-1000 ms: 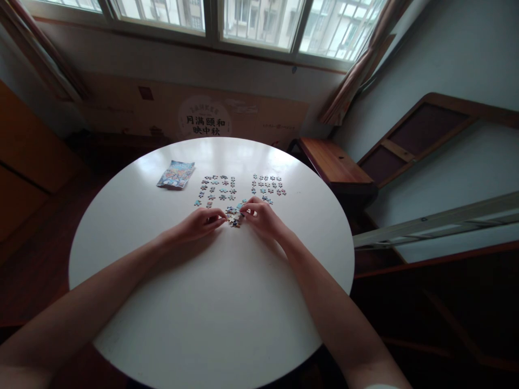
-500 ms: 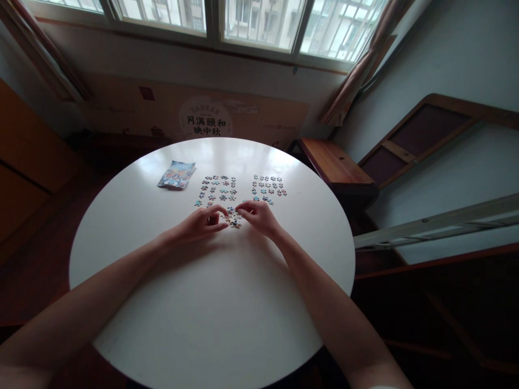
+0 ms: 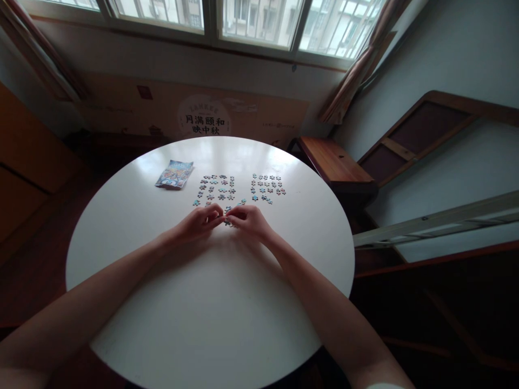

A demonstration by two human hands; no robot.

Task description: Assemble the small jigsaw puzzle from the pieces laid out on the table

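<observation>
Over the middle of the round white table, my left hand [image 3: 202,220] and my right hand [image 3: 250,220] meet fingertip to fingertip. Both are closed in a pinch at a small jigsaw puzzle piece, mostly hidden by the fingers. Right beneath them lies a small heap of loose puzzle pieces [image 3: 228,222], partly covered by the hands. Beyond the hands, face-up pieces are laid out in two groups of short rows, a left group [image 3: 221,197] and a right group [image 3: 262,190].
A colourful printed packet [image 3: 175,175] lies on the white table [image 3: 211,313] at the back left. A wooden bench [image 3: 334,159] stands beyond the table's right edge. Behind the table are a printed board [image 3: 141,111] and a window.
My hands have come together over the heap, the fingertips now meeting where a gap was before. My right hand has moved left and its pinch covers more of the heap.
</observation>
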